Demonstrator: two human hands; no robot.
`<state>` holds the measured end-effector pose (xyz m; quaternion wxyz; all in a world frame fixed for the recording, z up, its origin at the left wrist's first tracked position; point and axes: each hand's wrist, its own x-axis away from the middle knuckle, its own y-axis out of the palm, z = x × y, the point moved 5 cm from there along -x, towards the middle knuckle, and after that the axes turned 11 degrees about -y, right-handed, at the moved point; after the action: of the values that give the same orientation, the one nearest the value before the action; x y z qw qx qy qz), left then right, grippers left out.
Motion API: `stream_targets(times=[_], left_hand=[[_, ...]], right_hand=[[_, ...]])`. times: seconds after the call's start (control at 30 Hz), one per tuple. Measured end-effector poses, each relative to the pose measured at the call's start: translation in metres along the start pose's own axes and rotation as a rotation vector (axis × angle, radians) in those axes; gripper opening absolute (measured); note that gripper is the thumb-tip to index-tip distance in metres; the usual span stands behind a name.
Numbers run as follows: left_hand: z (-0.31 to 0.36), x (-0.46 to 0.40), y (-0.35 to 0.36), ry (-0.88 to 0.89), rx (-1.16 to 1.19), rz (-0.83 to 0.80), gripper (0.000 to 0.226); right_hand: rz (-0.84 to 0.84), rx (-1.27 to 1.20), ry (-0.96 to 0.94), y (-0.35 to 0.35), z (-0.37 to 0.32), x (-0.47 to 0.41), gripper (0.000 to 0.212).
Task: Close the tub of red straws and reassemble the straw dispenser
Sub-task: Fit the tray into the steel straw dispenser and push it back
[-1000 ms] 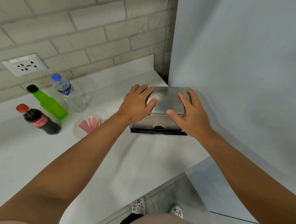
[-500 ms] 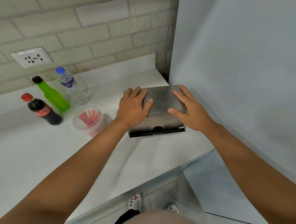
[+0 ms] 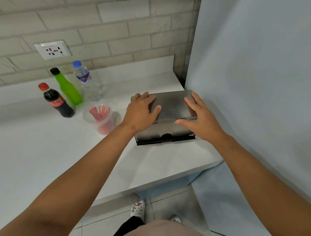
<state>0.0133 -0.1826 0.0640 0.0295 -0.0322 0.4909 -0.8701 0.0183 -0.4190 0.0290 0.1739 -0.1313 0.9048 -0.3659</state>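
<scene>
The stainless-steel straw dispenser point(image 3: 171, 107) stands on the white counter against the blue wall, its flat lid down and a dark slot along its front bottom. My left hand point(image 3: 140, 113) lies flat on the left part of the lid with the fingers spread. My right hand point(image 3: 198, 119) rests on the lid's right end, thumb along the front edge and fingers apart. The clear tub of red straws point(image 3: 98, 116) stands just left of the dispenser, beside my left wrist. Whether a lid covers the tub I cannot tell.
Three bottles stand behind the tub: a cola bottle point(image 3: 56, 102), a green bottle point(image 3: 68, 88) and a water bottle point(image 3: 87, 82). A wall socket point(image 3: 52, 49) sits on the brick wall. The counter edge point(image 3: 159, 181) runs close in front of me, and the blue wall point(image 3: 258, 86) closes off the right.
Both hands have slid apart on the lid, the left toward its left end and the right toward its right end. My view has pulled back a little; the tub and bottles stay put.
</scene>
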Motion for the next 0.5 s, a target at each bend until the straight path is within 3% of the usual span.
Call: stream_targets(times=[0.2,0.37,0.5], left_hand=[[-0.004,0.008,-0.002,0.061,0.088,0.056,0.048],[-0.038,0.032,0.012,-0.083,0.2,0.016,0.077],[-0.055,0.046,0.02,-0.121,0.305,-0.001,0.091]], right_hand=[[-0.035,-0.002,-0.019,-0.003,-0.001,0.008,0.089],[-0.01,-0.017,0.036,0.001,0.003,0.02,0.094],[0.021,-0.13,0.11,0.007,0.004,0.023,0.115]])
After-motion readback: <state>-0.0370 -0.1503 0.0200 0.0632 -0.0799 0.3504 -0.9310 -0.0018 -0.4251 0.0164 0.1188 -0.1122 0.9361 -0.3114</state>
